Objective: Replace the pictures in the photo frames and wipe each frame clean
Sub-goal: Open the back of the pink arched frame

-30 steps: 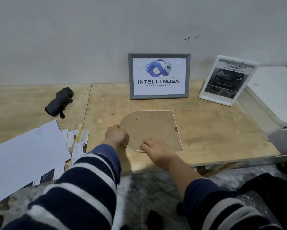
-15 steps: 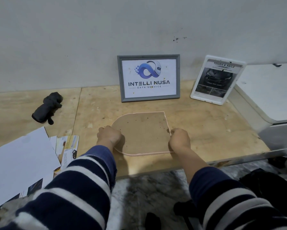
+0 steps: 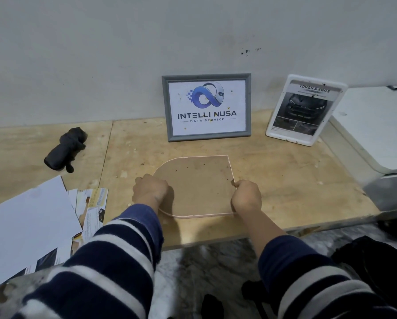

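**Arch-shaped frame lying face down on a plywood bench**

Against a plain grey wall [image 3: 124, 54], a pale plywood bench top [image 3: 285, 180] is running across the view, scuffed, speckled with small crumbs and split by a seam on its left part. Below its front edge, a mottled grey floor [image 3: 204, 268] is showing. At the right, a white cabinet [image 3: 377, 134] is standing beside the bench.

Leaning on the wall, a grey photo frame [image 3: 206, 107] is showing a blue looped logo and the words "INTELLI NUSA DATA SERVICE". Just right of it, a white rounded frame [image 3: 305, 109] is tilting back, carrying a dark car picture headed "TOUGH & AGILE"; the smaller print is too fine to read.

Near the bench's front edge, an arch-shaped frame [image 3: 199, 185] is lying flat with its brown backing board up and a thin pink rim showing. The left hand [image 3: 150, 189] is curling closed over its rounded left edge, and the right hand [image 3: 247, 195] is pinching its straight right edge, fingers folded in. Both striped sleeves [image 3: 114, 261] are reaching forward.

At the left, a balled black cloth [image 3: 65, 148] is lying well apart, and white sheets [image 3: 27, 222] are overlapping printed leaflets [image 3: 93, 208].
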Demonstrator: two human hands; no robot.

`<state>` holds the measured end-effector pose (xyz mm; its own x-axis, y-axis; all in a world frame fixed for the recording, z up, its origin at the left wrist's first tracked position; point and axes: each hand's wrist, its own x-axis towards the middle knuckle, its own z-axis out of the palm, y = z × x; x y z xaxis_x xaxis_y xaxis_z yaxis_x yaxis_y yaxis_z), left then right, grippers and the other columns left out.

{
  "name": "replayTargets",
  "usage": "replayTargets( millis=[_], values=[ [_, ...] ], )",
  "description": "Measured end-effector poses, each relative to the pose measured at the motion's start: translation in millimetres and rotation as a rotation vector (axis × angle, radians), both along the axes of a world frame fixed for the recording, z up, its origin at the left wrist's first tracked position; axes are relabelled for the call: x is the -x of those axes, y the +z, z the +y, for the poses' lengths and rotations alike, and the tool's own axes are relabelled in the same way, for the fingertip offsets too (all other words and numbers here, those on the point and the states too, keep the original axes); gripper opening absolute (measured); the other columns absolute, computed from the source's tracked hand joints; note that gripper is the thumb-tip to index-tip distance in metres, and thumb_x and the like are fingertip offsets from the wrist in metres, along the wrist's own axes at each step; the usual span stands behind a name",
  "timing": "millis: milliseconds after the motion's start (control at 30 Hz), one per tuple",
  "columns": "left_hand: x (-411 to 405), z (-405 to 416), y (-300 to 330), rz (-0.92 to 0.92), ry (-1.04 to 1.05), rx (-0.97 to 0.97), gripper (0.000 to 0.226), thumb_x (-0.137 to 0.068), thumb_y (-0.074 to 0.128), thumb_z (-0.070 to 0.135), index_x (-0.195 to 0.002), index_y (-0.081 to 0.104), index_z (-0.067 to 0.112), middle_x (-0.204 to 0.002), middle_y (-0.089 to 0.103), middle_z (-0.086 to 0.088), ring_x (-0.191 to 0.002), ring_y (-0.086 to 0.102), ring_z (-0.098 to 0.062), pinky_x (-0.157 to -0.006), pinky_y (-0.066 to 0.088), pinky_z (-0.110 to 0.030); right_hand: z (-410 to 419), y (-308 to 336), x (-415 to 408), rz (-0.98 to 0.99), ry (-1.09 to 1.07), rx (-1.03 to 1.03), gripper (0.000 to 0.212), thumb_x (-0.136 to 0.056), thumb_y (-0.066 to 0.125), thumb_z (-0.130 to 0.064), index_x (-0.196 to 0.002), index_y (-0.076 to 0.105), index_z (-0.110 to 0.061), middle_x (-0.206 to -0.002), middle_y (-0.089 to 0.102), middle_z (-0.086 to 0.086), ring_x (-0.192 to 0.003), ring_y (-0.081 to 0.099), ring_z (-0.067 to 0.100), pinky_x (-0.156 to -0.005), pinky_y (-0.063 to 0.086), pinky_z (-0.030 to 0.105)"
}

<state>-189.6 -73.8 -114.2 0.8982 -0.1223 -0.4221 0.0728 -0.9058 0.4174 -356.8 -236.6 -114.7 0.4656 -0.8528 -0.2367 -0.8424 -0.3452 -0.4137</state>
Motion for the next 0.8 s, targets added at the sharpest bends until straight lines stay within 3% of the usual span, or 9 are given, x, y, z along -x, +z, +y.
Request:
replayTargets(
  millis=[233, 333, 533, 800],
  values=[
    [22, 1, 4, -0.044, 0.067, 0.074, 0.036, -0.092, 0.050, 0.023, -0.121, 0.055, 0.001, -0.133, 0.039, -0.016, -0.107, 0.053, -0.035, -0.094, 0.049, -0.044, 3, 0, 0, 0.026, 0.040, 0.003, 0.036, -0.095, 0.042, -0.001, -0.119, 0.067, -0.011, -0.111, 0.063, 0.009, -0.097, 0.063, 0.026, -0.072, 0.047, 0.026],
    [25, 5, 2, -0.033, 0.107, 0.128, 0.035, -0.093, 0.050, 0.020, -0.119, 0.057, -0.002, -0.134, 0.038, -0.016, -0.107, 0.053, -0.035, -0.094, 0.049, -0.042, 3, -2, 1, 0.017, 0.047, -0.002, 0.037, -0.095, 0.042, -0.002, -0.119, 0.067, -0.012, -0.111, 0.062, 0.009, -0.097, 0.062, 0.027, -0.078, 0.052, 0.031],
    [25, 11, -5, 0.001, 0.214, 0.290, 0.031, -0.086, 0.053, 0.019, -0.111, 0.064, 0.004, -0.121, 0.056, -0.016, -0.100, 0.057, -0.033, -0.091, 0.053, -0.045, 4, -3, 0, 0.010, 0.040, 0.004, 0.039, -0.093, 0.042, 0.001, -0.121, 0.065, -0.011, -0.116, 0.061, 0.010, -0.101, 0.061, 0.027, -0.085, 0.054, 0.034],
    [23, 3, 14, 0.130, 0.255, 0.159, 0.045, -0.093, 0.047, 0.033, -0.124, 0.052, 0.001, -0.130, 0.041, -0.017, -0.111, 0.050, -0.034, -0.099, 0.046, -0.045, 5, -5, 0, 0.001, 0.042, -0.012, 0.040, -0.090, 0.042, 0.002, -0.117, 0.068, -0.013, -0.113, 0.061, 0.009, -0.096, 0.061, 0.027, -0.085, 0.055, 0.039]
  ],
)
